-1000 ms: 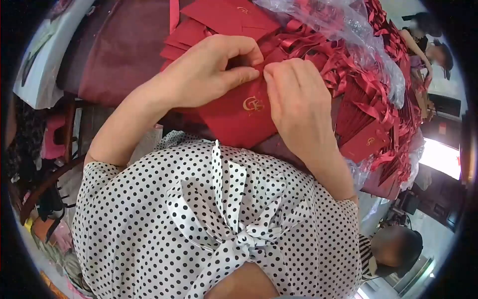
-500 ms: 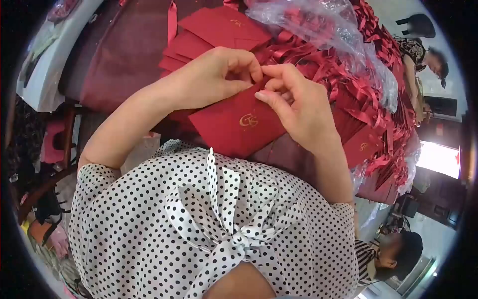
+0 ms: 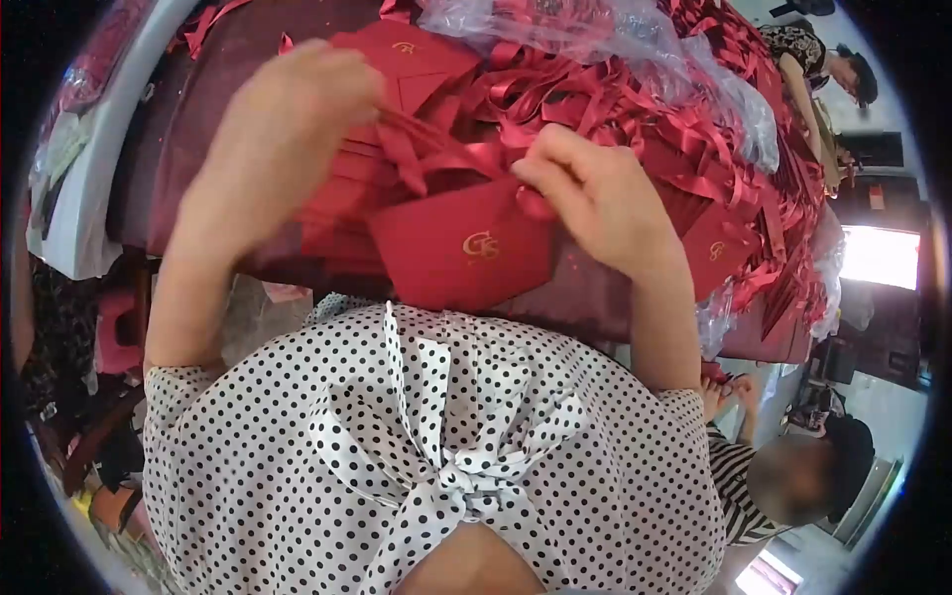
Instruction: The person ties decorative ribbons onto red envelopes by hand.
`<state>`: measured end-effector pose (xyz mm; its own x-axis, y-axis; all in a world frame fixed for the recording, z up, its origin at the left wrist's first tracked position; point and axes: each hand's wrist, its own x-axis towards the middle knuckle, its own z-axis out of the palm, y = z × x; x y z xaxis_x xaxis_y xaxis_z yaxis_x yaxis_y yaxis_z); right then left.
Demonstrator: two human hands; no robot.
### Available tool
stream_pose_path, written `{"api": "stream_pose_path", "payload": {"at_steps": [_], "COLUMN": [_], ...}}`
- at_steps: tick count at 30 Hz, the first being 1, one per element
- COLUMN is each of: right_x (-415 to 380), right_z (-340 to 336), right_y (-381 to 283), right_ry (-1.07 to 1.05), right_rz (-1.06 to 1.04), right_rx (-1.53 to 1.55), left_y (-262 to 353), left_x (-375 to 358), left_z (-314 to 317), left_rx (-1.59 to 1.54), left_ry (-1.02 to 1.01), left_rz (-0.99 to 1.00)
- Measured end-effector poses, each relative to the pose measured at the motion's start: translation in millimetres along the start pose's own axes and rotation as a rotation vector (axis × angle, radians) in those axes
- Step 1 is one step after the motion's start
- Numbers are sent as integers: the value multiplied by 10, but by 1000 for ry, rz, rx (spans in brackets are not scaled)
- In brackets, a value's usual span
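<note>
envelope: red, gold lettering | blouse: white, black dots

Likely sm. workshop: we see bulk red ribbons & plastic wrap beyond our R fingers, batch of red pouches R of them, 2 other ppl farther R.

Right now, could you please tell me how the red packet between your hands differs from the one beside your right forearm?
The front packet shows most of its face, while ribbons partly cover the side packet. The front packet's gold emblem looks larger and nearly level; the side packet's looks smaller and tilted. The right hand pinches ribbon at the front packet's corner; no fingers hold the side packet. Both are red.
</note>
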<state>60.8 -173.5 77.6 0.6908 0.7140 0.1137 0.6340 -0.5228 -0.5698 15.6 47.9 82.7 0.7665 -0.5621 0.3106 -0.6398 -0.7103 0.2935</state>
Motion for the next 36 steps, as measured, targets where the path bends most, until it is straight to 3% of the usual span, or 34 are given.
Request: {"api": "stream_pose_path", "payload": {"at_steps": [1,2,6,7,9,10,11,12,15,17,19,21,23,24,25,27,28,29,31,33,35,36], "right_x": [-29,-68,-99,-116,-140,-140,-155,-177,-302,-433,-665,-882,-979,-948,-993,-1122,-1094,-1035,-892,-541,-325,-311], "right_z": [-65,-57,124,126,112,144,196,231,144,-3,-304,-399,-395,-593,-603,-570,-486,-407,-238,-222,-31,34], "right_y": [43,177,254,245,241,257,286,302,216,149,334,417,547,543,486,330,281,222,77,-168,-161,-179], "right_ry": [-52,8,49,48,4,4,68,129,70,249,204,213,145,-159,-160,4,118,111,635,456,404,278], "right_rz": [118,81,63,61,147,148,57,-30,101,13,-249,-334,-545,-569,-566,-316,-320,-323,-190,-164,-283,-113], "right_rx": [14,113,364,370,344,350,320,289,407,529,617,851,1010,1069,1069,1156,1203,1208,392,-153,-20,216], "left_y": [-116,-335,-339,-298,-258,-158,-122,-39,6,-4,32,-35,-68,-61,-45,-12,2,15,39,-9,-38,-52], "left_x": [-67,-97,-144,-96,-192,-270,-309,-305,-350,-374,-393,-398,-404,-400,-383,-332,-290,-254,-159,-97,-134,-142], "left_z": [-16,-97,70,185,232,219,193,280,467,461,418,431,449,447,438,392,354,335,355,406,454,476], "left_rx": [195,249,-110,-53,-173,-266,-204,-267,-327,-371,-514,-456,-302,-305,-337,-367,-370,-371,-437,-577,-748,-923], "left_ry": [179,168,207,459,620,518,318,244,237,211,222,231,228,228,218,208,200,193,218,205,131,55], "left_rz": [13,15,-225,-173,-283,-251,-80,-83,-240,-322,-511,-456,-332,-334,-353,-374,-360,-349,-315,-252,-291,-324]}}
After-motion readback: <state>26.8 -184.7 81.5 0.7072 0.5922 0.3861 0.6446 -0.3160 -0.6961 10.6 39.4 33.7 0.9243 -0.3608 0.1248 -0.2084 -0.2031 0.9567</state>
